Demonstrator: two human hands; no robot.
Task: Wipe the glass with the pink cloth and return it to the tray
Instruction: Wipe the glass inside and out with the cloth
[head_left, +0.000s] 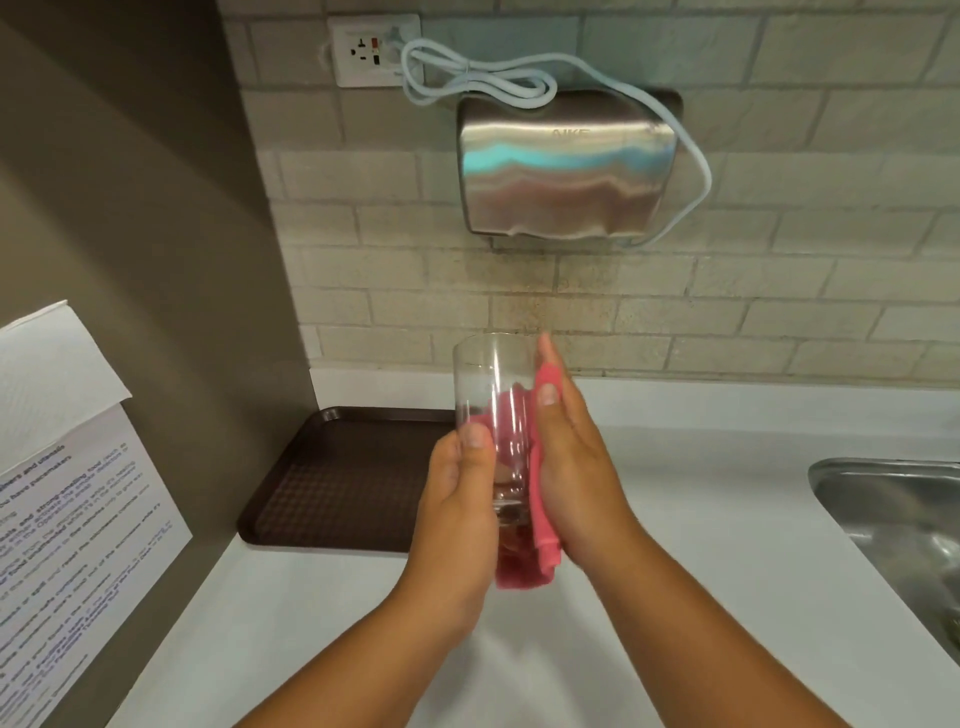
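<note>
A tall clear glass (491, 384) is held upright above the white counter, in the middle of the view. My left hand (457, 499) grips its lower part from the left. My right hand (576, 462) presses the pink cloth (540, 551) flat against the glass's right side, with the cloth wrapped around the back and hanging below the base. The dark brown tray (337, 478) lies on the counter to the left of the glass, with nothing on its visible part.
A steel hand dryer (566, 166) with a looped cable hangs on the brick wall above. A steel sink (904, 519) is set in the counter at right. Printed notices (72, 519) are fixed to the grey wall at left.
</note>
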